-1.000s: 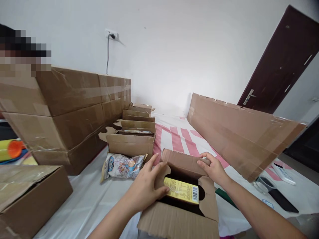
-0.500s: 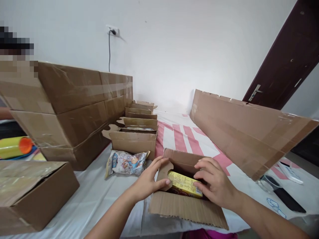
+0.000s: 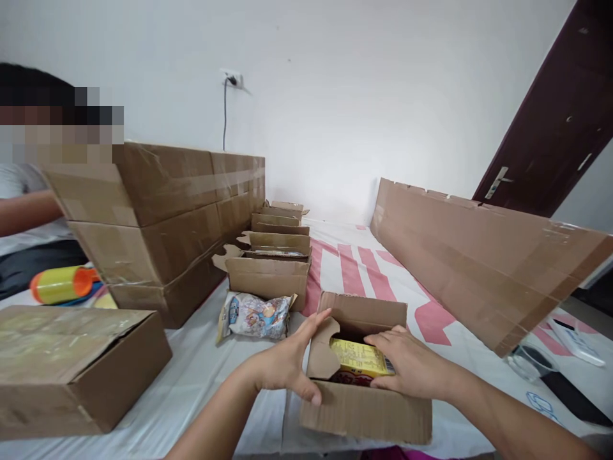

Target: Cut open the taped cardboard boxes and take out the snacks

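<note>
A small open cardboard box stands on the white sheet right in front of me. Inside it lies a yellow packet with a barcode at one end. My left hand grips the box's left side flap, thumb at the front wall. My right hand rests flat over the box's right side, fingertips touching the yellow packet. A printed snack bag lies on the sheet just left of the box.
A row of small open boxes runs away from me. Large taped cartons are stacked at left, a closed carton at near left. A long cardboard panel stands at right. Another person's arm shows far left, near a yellow-orange bottle.
My right hand moved from the box's far flap down onto the yellow packet. The front flap now stands upright. My left hand stayed on the left flap.
</note>
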Action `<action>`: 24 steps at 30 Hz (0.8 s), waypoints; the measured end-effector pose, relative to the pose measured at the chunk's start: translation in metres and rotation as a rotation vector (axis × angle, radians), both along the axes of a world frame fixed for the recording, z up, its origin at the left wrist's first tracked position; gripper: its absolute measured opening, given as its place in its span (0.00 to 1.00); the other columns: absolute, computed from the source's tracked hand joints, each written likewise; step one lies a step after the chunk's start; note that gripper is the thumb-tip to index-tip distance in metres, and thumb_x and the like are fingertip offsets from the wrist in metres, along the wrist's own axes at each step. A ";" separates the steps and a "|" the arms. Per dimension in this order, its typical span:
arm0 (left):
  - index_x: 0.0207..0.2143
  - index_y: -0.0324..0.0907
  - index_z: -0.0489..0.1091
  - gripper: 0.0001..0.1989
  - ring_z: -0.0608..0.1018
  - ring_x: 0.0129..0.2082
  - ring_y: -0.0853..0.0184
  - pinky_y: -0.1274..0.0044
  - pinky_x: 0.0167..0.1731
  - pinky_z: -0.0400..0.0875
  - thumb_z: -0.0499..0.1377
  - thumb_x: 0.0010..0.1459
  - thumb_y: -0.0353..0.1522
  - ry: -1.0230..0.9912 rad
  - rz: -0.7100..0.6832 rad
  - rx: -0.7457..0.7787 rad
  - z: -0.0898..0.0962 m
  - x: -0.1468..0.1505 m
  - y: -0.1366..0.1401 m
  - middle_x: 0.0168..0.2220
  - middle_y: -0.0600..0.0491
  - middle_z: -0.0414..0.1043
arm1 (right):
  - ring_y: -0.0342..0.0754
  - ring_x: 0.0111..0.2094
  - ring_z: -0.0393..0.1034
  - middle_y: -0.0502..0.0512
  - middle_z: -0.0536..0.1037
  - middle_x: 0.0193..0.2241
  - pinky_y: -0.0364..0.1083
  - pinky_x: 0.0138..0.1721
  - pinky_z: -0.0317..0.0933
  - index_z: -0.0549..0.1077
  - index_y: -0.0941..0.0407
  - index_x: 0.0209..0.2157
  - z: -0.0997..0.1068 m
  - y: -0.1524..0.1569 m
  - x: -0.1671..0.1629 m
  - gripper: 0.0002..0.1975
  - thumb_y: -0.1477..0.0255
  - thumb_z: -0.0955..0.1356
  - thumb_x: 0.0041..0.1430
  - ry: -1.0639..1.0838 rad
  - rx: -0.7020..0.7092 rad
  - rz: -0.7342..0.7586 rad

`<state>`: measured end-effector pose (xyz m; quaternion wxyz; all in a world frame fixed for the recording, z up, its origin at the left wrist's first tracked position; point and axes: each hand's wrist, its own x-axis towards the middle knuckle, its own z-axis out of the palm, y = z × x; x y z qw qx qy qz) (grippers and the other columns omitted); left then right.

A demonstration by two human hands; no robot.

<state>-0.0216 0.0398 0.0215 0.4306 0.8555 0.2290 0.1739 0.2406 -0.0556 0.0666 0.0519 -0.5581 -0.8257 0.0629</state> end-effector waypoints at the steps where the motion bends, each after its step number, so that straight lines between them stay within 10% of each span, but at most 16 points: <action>1: 0.68 0.44 0.34 0.66 0.49 0.68 0.52 0.60 0.64 0.46 0.71 0.35 0.46 -0.004 0.025 0.009 0.000 0.001 -0.001 0.69 0.41 0.39 | 0.58 0.44 0.71 0.59 0.78 0.42 0.54 0.47 0.62 0.72 0.54 0.48 -0.001 0.000 0.002 0.25 0.62 0.74 0.48 0.023 0.013 0.010; 6: 0.68 0.45 0.34 0.63 0.51 0.67 0.53 0.62 0.64 0.47 0.69 0.36 0.32 -0.022 0.125 0.074 0.010 -0.007 -0.003 0.69 0.43 0.41 | 0.56 0.45 0.70 0.61 0.75 0.45 0.52 0.45 0.65 0.69 0.56 0.49 0.009 -0.003 0.026 0.23 0.59 0.70 0.54 0.245 0.315 0.071; 12: 0.68 0.48 0.29 0.57 0.55 0.66 0.55 0.60 0.61 0.53 0.62 0.43 0.27 0.021 0.317 0.281 0.032 -0.059 0.007 0.70 0.43 0.39 | 0.55 0.46 0.71 0.63 0.74 0.47 0.50 0.45 0.67 0.64 0.56 0.54 0.017 -0.011 0.079 0.24 0.56 0.62 0.62 0.568 0.744 -0.288; 24: 0.66 0.54 0.45 0.48 0.56 0.65 0.43 0.53 0.57 0.61 0.62 0.44 0.33 0.231 0.573 0.910 0.035 -0.091 -0.017 0.69 0.49 0.43 | 0.55 0.55 0.65 0.62 0.69 0.53 0.54 0.54 0.63 0.64 0.54 0.56 -0.093 -0.031 0.108 0.23 0.63 0.64 0.61 0.503 0.407 -0.315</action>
